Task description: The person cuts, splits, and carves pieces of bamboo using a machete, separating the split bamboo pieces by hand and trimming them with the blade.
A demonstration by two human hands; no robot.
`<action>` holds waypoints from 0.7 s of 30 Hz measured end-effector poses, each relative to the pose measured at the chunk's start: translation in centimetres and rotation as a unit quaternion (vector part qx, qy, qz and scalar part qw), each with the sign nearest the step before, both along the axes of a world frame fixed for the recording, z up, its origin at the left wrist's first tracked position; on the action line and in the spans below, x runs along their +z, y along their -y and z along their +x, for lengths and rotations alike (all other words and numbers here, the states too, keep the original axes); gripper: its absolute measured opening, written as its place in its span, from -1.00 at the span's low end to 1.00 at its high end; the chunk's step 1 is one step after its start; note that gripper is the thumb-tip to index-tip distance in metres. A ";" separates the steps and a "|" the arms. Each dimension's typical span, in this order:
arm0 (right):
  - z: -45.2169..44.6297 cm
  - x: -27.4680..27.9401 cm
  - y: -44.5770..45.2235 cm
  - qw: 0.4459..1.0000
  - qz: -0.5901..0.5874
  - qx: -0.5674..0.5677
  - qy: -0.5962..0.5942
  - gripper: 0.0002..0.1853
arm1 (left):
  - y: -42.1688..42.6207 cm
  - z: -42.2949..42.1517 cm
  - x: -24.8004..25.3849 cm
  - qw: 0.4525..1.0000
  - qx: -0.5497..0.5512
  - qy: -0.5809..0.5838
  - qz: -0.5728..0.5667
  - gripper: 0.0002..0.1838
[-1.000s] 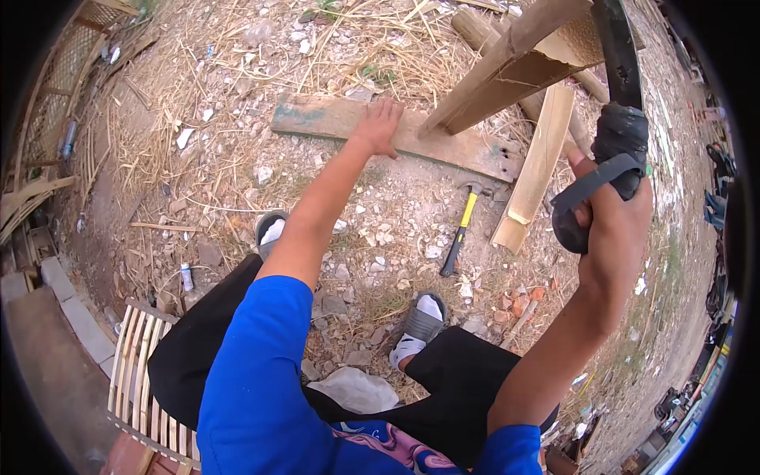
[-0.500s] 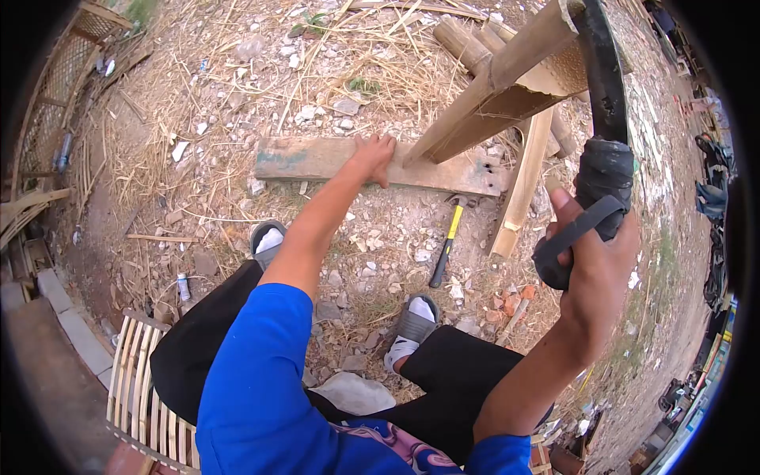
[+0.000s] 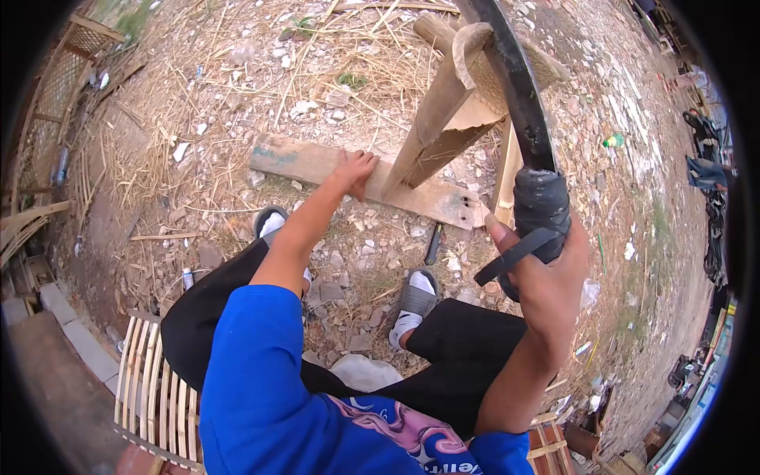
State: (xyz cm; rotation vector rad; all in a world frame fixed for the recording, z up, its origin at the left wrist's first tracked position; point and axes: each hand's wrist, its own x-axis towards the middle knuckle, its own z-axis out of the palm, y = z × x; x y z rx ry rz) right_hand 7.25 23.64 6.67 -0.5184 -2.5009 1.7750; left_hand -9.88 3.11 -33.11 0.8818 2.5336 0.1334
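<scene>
In my right hand (image 3: 546, 277) is the dark, wrapped handle of a long, slightly curved machete (image 3: 518, 87), with a loose black strap hanging near my thumb. The blade passes beside the top of a split bamboo piece (image 3: 435, 111); whether it touches cannot be made out. That bamboo stands tilted, its lower end on a wooden plank (image 3: 293, 158) lying on the ground. My left hand (image 3: 356, 174) is closed over the plank just left of the bamboo, fingers over the far edge and thumb on the near side.
A hammer's dark handle (image 3: 434, 244) pokes out from under the plank's near edge. More bamboo (image 3: 507, 170) lies behind. My sandalled foot (image 3: 416, 297) rests on rubble and straw. A slatted bamboo seat (image 3: 158, 388) is at lower left, a lattice panel (image 3: 49, 111) at far left.
The machete has moved left, towards the bamboo's top. The plank's right end has swung nearer to me and now covers most of the hammer. The bamboo has shifted left with it.
</scene>
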 end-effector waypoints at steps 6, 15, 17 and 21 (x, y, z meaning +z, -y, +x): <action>-2.7 -0.1 0.6 1.000 0.004 0.004 -0.005 -0.60 | 0.9 -1.1 -0.3 0.999 0.027 0.014 -0.010 0.37; -3.1 -1.2 0.0 0.999 0.014 0.025 -0.033 -0.59 | 0.6 5.6 -2.0 0.954 0.193 -0.136 0.186 -0.19; -3.4 -1.5 -0.4 0.998 0.021 0.031 -0.045 -0.59 | -1.9 11.0 -2.6 0.875 0.342 -0.108 0.327 -0.45; -3.7 -1.4 0.2 0.996 0.071 0.025 -0.055 -0.62 | -12.6 20.4 -3.4 0.890 0.319 0.113 0.305 -0.62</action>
